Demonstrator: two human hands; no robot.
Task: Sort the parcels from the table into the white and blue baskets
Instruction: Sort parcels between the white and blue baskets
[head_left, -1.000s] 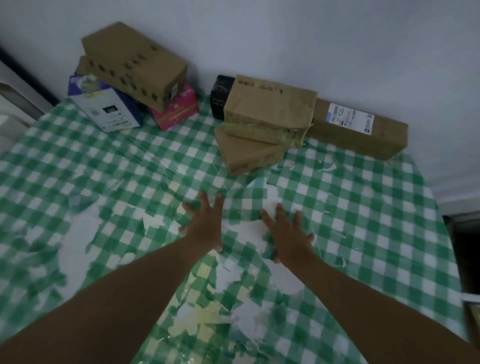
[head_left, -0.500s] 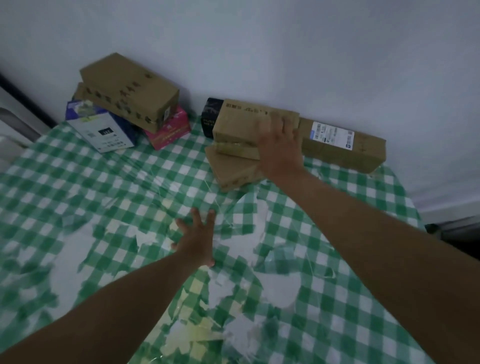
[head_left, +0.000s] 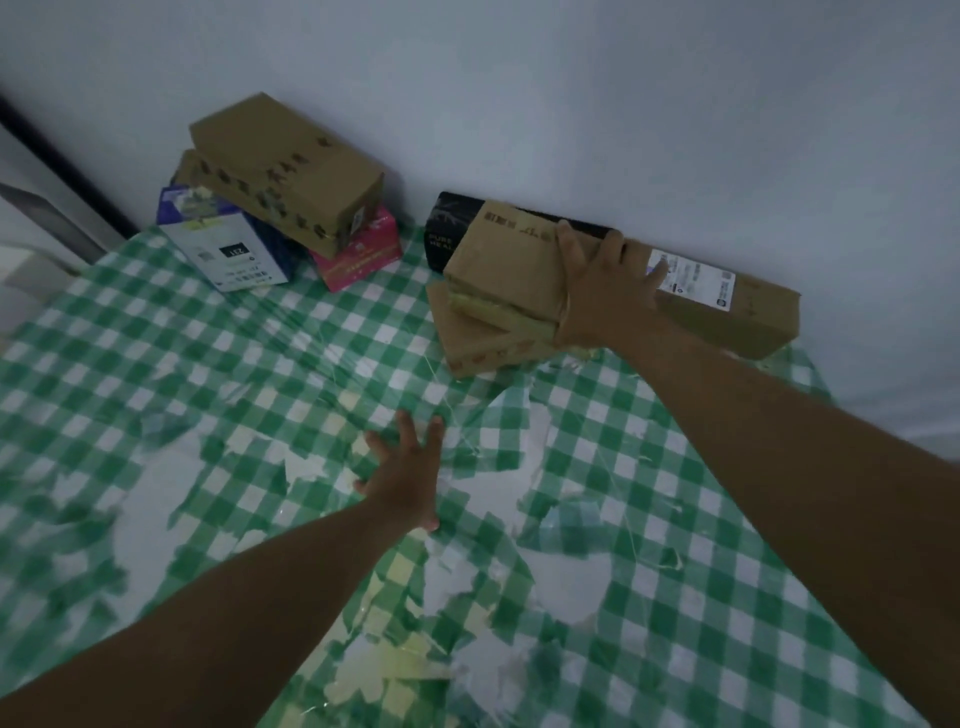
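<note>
The step in hand looks like the pick-up of one parcel from the far pile: the right hand is stretched out over the top cardboard parcel, palm down across its right end, fingers spread flat toward the wall and not curled under any edge, so it rests or presses there and does not yet grasp. That parcel lies on a flatter cardboard parcel, with a black box behind it against the wall and a long labelled parcel just to the right; the fingertips reach toward that long one's white label, though whether they touch it cannot be told. The left hand is released, fingers straight and splayed, low over the worn green-checked tablecloth in the middle of the table, holding nothing. At the far left sits a second pile: a brown carton atop a pink box and a blue and white box. Neither basket is in view. The next move likely calls for the right fingers to wrap the parcel's far edge or side and draw it nearward, perhaps with the left hand coming up to steady the near end so the lower parcel is not dragged along
</note>
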